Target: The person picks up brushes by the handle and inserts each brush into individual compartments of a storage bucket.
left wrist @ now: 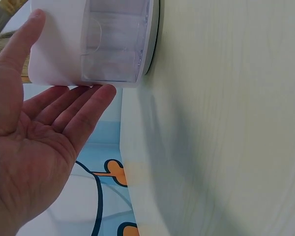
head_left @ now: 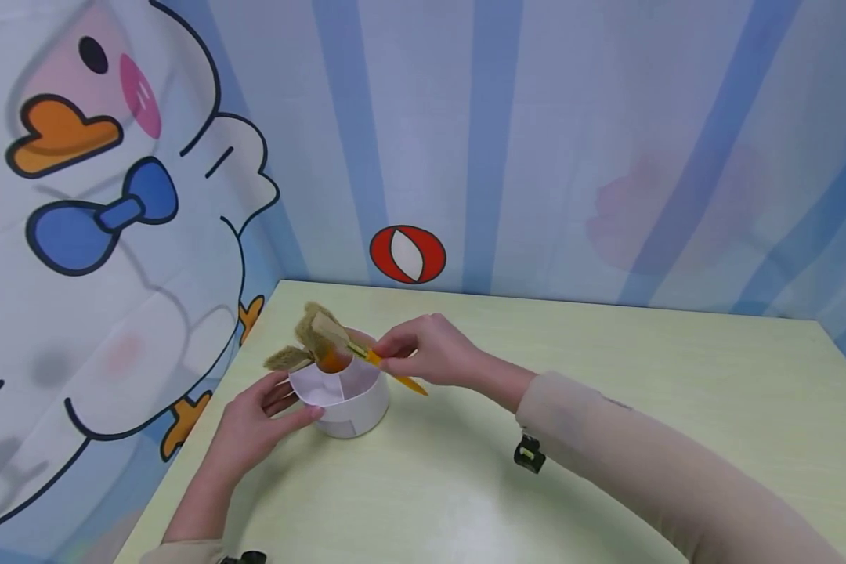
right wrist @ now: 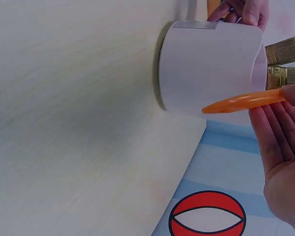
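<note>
A white round holder (head_left: 356, 409) with inner dividers stands on the table, and paintbrushes (head_left: 287, 359) poke bristles-up from it. My left hand (head_left: 252, 427) steadies the holder from its left side, thumb on the front wall and fingers round the side. Over the holder's right rim, my right hand (head_left: 433, 350) pinches an orange-handled paintbrush (head_left: 398, 376) between thumb and fingers. Its bristles tilt up and left, overlapping the other brushes in the head view. From the right wrist, the orange handle (right wrist: 236, 103) slants past the holder's wall (right wrist: 206, 69). A clear panel (left wrist: 113, 44) shows on the holder in the left wrist view.
The pale wooden table (head_left: 571, 454) reaches out to the right and front. Behind it hangs a striped blue cloth (head_left: 557, 157), with a cartoon duck (head_left: 113, 313) at the left. A small black device (head_left: 529, 454) hangs below the right sleeve.
</note>
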Demonstrator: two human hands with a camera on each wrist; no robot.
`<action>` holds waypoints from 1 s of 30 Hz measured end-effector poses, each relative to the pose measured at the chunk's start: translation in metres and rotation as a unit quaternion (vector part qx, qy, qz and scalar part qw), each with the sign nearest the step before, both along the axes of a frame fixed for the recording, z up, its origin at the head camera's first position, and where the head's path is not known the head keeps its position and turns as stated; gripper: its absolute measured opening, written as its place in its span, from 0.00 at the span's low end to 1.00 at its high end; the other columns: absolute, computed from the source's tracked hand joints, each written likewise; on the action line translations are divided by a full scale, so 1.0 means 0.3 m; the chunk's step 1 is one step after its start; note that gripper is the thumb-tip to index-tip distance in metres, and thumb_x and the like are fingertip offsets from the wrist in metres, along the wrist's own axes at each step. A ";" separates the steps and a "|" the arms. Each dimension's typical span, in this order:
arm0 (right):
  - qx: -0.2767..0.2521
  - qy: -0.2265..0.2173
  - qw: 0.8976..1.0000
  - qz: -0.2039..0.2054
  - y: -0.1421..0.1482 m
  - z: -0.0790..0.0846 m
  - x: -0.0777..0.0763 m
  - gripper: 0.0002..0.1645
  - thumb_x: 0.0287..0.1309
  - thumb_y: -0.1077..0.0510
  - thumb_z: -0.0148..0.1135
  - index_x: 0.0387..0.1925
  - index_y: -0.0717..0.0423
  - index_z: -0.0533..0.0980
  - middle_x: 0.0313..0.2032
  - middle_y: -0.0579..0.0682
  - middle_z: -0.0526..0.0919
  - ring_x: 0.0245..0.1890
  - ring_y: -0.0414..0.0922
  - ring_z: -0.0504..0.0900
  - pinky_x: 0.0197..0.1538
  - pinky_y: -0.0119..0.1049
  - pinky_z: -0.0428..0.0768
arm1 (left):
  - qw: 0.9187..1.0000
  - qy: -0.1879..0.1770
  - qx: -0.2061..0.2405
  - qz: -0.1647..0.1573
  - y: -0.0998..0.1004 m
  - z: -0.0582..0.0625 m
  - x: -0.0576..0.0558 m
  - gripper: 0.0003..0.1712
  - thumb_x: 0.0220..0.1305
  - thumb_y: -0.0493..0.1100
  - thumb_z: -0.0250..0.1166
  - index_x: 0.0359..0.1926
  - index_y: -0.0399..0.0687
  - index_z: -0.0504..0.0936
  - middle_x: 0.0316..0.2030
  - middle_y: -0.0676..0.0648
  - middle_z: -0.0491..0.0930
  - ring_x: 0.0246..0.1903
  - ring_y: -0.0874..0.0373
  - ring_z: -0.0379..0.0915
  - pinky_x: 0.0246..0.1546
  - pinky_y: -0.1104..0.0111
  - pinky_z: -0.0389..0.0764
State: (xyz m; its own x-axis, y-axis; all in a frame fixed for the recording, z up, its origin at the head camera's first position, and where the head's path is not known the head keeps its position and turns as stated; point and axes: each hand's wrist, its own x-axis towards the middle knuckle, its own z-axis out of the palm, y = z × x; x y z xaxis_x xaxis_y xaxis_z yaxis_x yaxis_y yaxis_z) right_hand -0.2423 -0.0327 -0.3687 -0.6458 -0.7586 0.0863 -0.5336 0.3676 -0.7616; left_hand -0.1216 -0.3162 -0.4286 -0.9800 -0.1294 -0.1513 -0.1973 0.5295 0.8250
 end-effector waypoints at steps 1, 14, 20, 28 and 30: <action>-0.005 -0.006 1.000 -0.004 -0.009 0.004 0.000 0.12 0.69 0.60 0.72 0.52 0.55 0.90 0.44 0.46 0.93 0.41 0.39 0.89 0.46 0.29 0.88 | 1.000 0.000 0.000 0.001 0.001 0.002 0.000 0.62 0.57 0.71 0.77 0.82 0.45 0.62 0.76 0.35 0.69 0.73 0.38 0.70 0.66 0.49 0.80; -0.124 -0.135 0.981 -0.066 -0.094 0.020 -0.006 0.16 0.71 0.57 0.69 0.56 0.57 0.87 0.46 0.50 0.92 0.43 0.43 0.91 0.52 0.42 0.91 | 1.000 0.006 0.006 -0.001 0.005 0.005 0.003 0.60 0.58 0.69 0.78 0.81 0.46 0.63 0.76 0.35 0.69 0.73 0.38 0.71 0.66 0.49 0.79; -0.168 -0.157 0.968 -0.096 -0.115 0.020 -0.001 0.16 0.72 0.59 0.70 0.57 0.57 0.86 0.47 0.50 0.92 0.46 0.44 0.90 0.52 0.39 0.90 | 1.000 0.004 0.013 0.005 0.009 0.003 0.003 0.60 0.58 0.68 0.79 0.81 0.46 0.64 0.76 0.35 0.69 0.73 0.38 0.71 0.66 0.50 0.80; -0.200 -0.154 0.961 -0.116 -0.129 0.001 0.012 0.15 0.70 0.60 0.71 0.55 0.61 0.86 0.48 0.54 0.92 0.47 0.46 0.91 0.54 0.38 0.90 | 1.000 0.007 0.013 0.008 0.005 -0.001 0.003 0.59 0.58 0.68 0.79 0.80 0.47 0.64 0.76 0.36 0.69 0.73 0.39 0.71 0.66 0.50 0.80; -0.190 -0.148 0.963 -0.118 -0.123 -0.013 0.023 0.15 0.70 0.60 0.72 0.55 0.60 0.86 0.49 0.53 0.92 0.46 0.45 0.91 0.54 0.37 0.90 | 1.000 0.009 0.013 0.006 0.004 -0.002 0.002 0.60 0.57 0.68 0.79 0.81 0.46 0.64 0.76 0.36 0.69 0.73 0.39 0.71 0.66 0.50 0.80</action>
State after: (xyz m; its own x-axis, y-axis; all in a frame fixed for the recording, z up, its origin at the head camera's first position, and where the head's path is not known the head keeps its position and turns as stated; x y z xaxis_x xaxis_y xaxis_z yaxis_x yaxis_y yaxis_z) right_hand -0.2353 -0.0696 -0.3725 -0.8359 -0.5369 0.1143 -0.2079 0.1169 -0.9711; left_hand -0.1209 -0.3151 -0.4291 -0.9807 -0.1383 -0.1379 -0.1896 0.5049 0.8421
